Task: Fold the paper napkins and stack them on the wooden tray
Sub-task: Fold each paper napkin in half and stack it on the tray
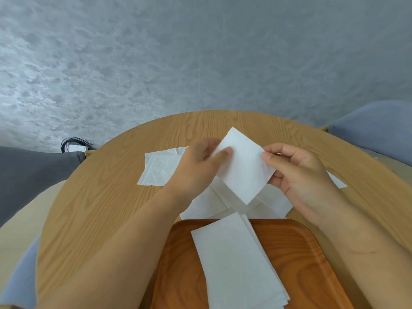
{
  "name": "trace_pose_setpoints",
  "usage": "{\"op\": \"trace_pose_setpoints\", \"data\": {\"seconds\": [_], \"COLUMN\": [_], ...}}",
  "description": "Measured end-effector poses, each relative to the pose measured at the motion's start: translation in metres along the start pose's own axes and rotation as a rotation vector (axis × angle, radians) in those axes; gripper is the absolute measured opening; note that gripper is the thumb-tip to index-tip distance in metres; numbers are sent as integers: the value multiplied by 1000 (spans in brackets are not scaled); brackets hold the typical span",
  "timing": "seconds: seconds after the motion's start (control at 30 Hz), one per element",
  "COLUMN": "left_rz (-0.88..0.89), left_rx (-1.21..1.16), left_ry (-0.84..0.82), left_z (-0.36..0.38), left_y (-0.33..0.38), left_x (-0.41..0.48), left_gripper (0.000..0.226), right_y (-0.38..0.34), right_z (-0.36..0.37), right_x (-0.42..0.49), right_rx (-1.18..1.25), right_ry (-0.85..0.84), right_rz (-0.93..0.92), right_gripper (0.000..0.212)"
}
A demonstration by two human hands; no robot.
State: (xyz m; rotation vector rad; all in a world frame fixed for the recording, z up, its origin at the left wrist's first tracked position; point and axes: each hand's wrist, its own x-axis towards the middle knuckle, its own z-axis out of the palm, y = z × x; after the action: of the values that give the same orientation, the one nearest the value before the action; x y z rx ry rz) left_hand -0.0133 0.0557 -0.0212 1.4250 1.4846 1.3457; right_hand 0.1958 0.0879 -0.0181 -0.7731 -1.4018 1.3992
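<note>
Holding the napkin (243, 168) up over the table (100, 208) just past the tray's (307, 237) far edge, the left hand (194, 170) and right hand (301, 175) each had thumb and fingers pinched on a side edge, which seemed smart for something so light, floppy and tear-prone.

1 head view, looking forward-down, close over table (93, 197).

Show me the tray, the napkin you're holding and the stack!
tray (296, 241): head view, bare wood on its right.
held napkin (243, 170): head view, middle of the sheet.
stack (234, 264): head view, middle of the top napkin.
</note>
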Motion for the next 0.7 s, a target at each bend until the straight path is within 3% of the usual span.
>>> {"op": "trace_pose_setpoints", "data": {"seconds": [0.23, 0.37, 0.5, 0.7], "left_rz": [-5, -47, -151, -148], "left_rx": [-147, -132, -34, 222], "left_ry": [-59, -306, -593, -751], "left_z": [-11, -21, -24, -25], "left_y": [8, 14, 17, 19], "left_x": [-3, -5, -13, -16], "left_gripper": [13, 11, 8, 13], "right_y": [-8, -12, -12, -10], "right_z": [-2, -5, -6, -1], "right_x": [-3, -5, -7, -13], "right_rx": [-13, -76, -297, -392], "right_ry": [-111, -242, -318, -512], "right_rz": [66, 115, 188, 316], "right_gripper": [37, 28, 18, 9]}}
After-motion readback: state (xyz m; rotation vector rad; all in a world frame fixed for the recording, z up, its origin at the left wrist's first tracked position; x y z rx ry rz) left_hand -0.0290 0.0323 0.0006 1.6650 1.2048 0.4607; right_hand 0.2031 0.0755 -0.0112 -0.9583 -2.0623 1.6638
